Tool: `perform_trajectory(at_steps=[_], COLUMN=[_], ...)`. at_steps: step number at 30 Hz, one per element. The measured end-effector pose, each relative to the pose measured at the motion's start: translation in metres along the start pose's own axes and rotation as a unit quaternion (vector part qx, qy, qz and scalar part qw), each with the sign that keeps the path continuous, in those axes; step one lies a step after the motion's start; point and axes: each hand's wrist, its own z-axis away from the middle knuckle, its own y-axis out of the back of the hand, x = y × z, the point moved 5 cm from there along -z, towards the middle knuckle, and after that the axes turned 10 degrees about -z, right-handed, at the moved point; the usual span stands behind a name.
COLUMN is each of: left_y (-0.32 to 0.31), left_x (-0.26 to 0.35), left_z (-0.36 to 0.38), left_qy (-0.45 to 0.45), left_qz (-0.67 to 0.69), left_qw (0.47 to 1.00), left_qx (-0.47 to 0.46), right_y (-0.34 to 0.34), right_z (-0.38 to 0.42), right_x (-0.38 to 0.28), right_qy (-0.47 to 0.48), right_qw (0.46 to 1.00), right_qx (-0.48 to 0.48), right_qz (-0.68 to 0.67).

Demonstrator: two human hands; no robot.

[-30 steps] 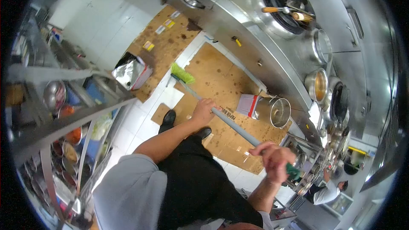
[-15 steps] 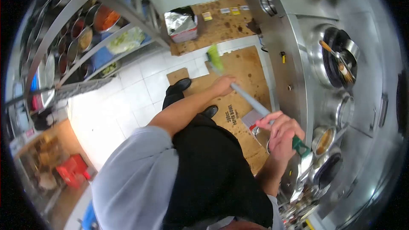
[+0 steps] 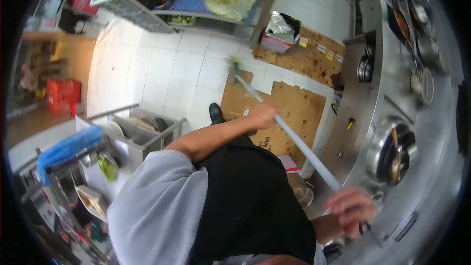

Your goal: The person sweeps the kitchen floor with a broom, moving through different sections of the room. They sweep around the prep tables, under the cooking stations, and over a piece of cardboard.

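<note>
My left hand (image 3: 265, 115) is closed around the middle of a long grey broom handle (image 3: 306, 151). Higher up the same handle, at its end, my right hand (image 3: 351, 208) wraps it, slightly blurred. The handle slants away from me to a small broom head (image 3: 235, 65) with green bristles, smeared by motion. That head is low over the white floor tiles, at the far edge of a small cardboard piece (image 3: 240, 76). A larger flattened cardboard sheet (image 3: 299, 103) lies beneath the handle.
A steel counter with a wok (image 3: 387, 152) runs along the right. Shelving with cut cabbage (image 3: 228, 5) stands ahead. A foil-topped box (image 3: 280, 32) sits on more cardboard. At left are a cart with a blue towel (image 3: 71, 149) and a red crate (image 3: 64, 95).
My view has turned, bringing the left-hand cart into sight. The broom head has swept left, from beside the large cardboard to the small piece. Both hands stay on the handle.
</note>
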Motion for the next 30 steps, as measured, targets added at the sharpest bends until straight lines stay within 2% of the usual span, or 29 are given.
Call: perform_trajectory(at_steps=[1,3,4,7,9,10,13,15,17,19,22,24,27,28,30], left_y=[-0.005,-0.001,0.005,0.02,0.017,0.018,0.086,0.115,0.137,0.151,0.17,0.173,0.161,0.146,0.14], left_x=[0.011,0.007,-0.001,-0.104,-0.209,-0.257,-0.322,-0.35,-0.331,-0.29,-0.212,-0.181,-0.199,-0.227,-0.282], left_z=[0.001,0.008,0.011,0.05,0.078,0.097,0.147,0.167,0.165,0.147,0.092,0.046,-0.017,-0.032,-0.037], left_qy=[-0.051,-0.049,-0.05,0.002,0.082,0.108,0.198,0.255,0.226,0.215,0.165,0.089,0.112,0.119,0.177], left_qz=[-0.001,0.051,0.073,0.092,0.055,0.007,-0.013,-0.037,-0.039,-0.008,0.076,0.121,0.146,0.152,0.139], left_qw=[0.998,0.997,0.995,0.995,0.995,0.99,0.969,0.95,0.944,0.95,0.961,0.966,0.953,0.952,0.947], left_qx=[-0.02,-0.043,-0.052,0.025,0.016,0.093,0.15,0.175,0.238,0.225,0.209,0.208,0.239,0.237,0.228], right_y=[-0.008,-0.038,-0.048,-0.09,-0.129,-0.141,-0.17,-0.187,-0.183,-0.173,-0.179,-0.191,-0.226,-0.225,-0.208], right_z=[-0.016,-0.058,-0.074,-0.098,-0.122,-0.129,-0.148,-0.164,-0.175,-0.187,-0.215,-0.235,-0.274,-0.284,-0.304], right_x=[-0.012,-0.015,0.0,0.064,0.122,0.156,0.224,0.234,0.215,0.171,0.094,0.071,0.112,0.136,0.166], right_qy=[0.005,-0.022,-0.053,-0.042,-0.089,-0.086,-0.091,-0.093,-0.095,-0.073,-0.023,0.014,-0.001,-0.019,-0.021], right_qw=[0.993,0.964,0.952,0.993,0.993,0.992,0.985,0.986,0.99,0.988,0.991,0.981,0.957,0.962,0.98], right_qx=[-0.116,-0.26,-0.298,-0.101,0.0,-0.004,-0.005,-0.009,-0.022,-0.047,-0.12,-0.192,-0.275,-0.254,-0.199], right_qz=[-0.023,-0.047,-0.054,-0.041,-0.072,-0.096,-0.143,-0.139,-0.103,-0.127,-0.056,-0.029,0.09,0.095,0.023])
